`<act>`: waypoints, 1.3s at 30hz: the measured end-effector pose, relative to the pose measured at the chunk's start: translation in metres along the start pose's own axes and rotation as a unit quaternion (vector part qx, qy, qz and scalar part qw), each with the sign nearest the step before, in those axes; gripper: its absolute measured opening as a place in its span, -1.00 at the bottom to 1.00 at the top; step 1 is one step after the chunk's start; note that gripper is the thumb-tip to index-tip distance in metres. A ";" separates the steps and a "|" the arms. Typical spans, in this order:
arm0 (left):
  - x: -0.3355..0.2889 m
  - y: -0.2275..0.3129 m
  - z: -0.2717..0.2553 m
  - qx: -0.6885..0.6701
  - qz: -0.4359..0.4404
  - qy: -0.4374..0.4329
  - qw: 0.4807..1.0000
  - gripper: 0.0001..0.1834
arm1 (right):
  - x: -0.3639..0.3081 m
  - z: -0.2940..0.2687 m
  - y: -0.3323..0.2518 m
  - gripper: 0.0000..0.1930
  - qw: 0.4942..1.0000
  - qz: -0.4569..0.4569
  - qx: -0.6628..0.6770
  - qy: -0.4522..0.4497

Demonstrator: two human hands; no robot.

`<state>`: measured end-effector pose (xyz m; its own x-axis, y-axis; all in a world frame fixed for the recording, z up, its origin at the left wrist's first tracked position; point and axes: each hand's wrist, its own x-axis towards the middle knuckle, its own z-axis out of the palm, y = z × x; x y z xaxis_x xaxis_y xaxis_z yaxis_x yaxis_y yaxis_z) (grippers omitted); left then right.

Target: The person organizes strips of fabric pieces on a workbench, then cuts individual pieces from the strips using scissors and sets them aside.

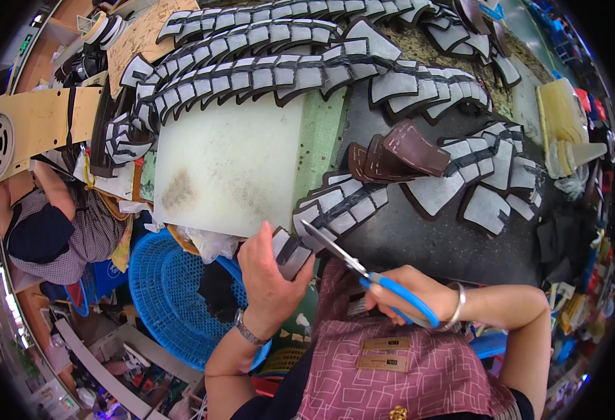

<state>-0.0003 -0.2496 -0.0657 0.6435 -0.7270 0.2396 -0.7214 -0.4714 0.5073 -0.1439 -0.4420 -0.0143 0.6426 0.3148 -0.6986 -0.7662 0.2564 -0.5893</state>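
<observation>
My left hand [271, 283] grips the near end of a chain of joined grey panels [342, 206] with dark edges and a black band along them. The chain runs from my fingers up onto the dark tabletop [454, 252]. In my right hand [423, 290] is a pair of scissors [349, 260] with blue handles. Their metal blades point up and left, close beside the held end; whether they touch it I cannot tell. Brown stitched leather pieces [416, 148] lie at the chain's far end, next to more grey panels [486, 208].
A white cutting board [230, 157] lies left of the chain. Long rows of similar panels [251, 78] curve across the back. A blue plastic basket [164, 301] with dark scraps stands below the table at left. Another person [62, 220] sits at the far left.
</observation>
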 end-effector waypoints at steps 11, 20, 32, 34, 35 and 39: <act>0.024 -0.007 0.013 -0.166 0.058 -0.060 0.983 0.00 | -0.019 -0.039 0.014 -0.32 0.992 -0.016 -0.113 -0.048; 0.012 0.019 0.002 0.044 0.056 -0.050 0.996 -0.01 | -0.023 -0.015 0.011 -0.49 1.000 0.004 0.012 0.008; 0.035 0.002 0.021 -0.163 0.129 -0.080 0.975 -0.01 | -0.019 -0.042 0.020 -0.30 0.998 -0.027 -0.011 -0.050; 0.029 0.007 0.019 -0.073 0.103 -0.070 0.989 -0.08 | -0.017 -0.035 0.019 -0.33 0.997 -0.024 0.055 -0.045; 0.026 0.011 0.018 -0.073 0.104 -0.072 0.989 -0.08 | -0.017 -0.032 0.019 -0.33 0.997 -0.025 0.057 -0.045; 0.025 0.025 0.009 0.058 0.115 -0.056 0.990 -0.18 | -0.030 -0.028 0.027 -0.37 0.998 -0.020 0.064 0.000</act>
<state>-0.0042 -0.2843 -0.0550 0.4312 -0.8692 0.2419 -0.8742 -0.3361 0.3506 -0.1835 -0.4699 -0.0207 0.6733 0.3021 -0.6749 -0.7339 0.3841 -0.5602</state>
